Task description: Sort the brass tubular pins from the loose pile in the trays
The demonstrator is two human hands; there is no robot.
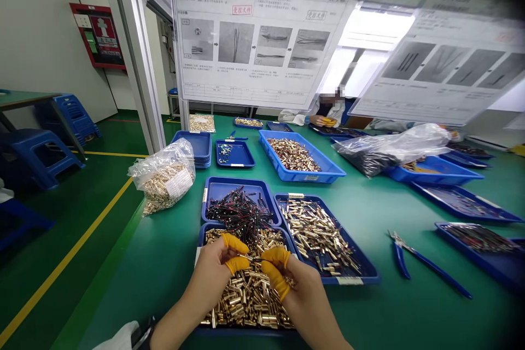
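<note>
Above a blue tray (202,240) full of brass sleeves (241,298), my left hand (223,262) pinches a small metal sleeve (245,256) between yellow-covered fingertips. Facing it, my right hand (287,273), also with yellow finger covers, pinches a thin dark piece (257,259) beside the sleeve's end. Whether the two pieces touch is too small to tell. Just behind lies a tray (210,188) of black and red wire pieces (240,209). To the right, another tray (371,275) holds brass pieces with dark wires (318,232).
Blue-handled pliers (430,265) lie at the right. A bag of brass parts (166,183) sits at the left, near stacked trays (194,145). Farther back is a blue bin (324,175) of brass parts. Hanging sheets (262,33) partly hide a person (324,120) across the table.
</note>
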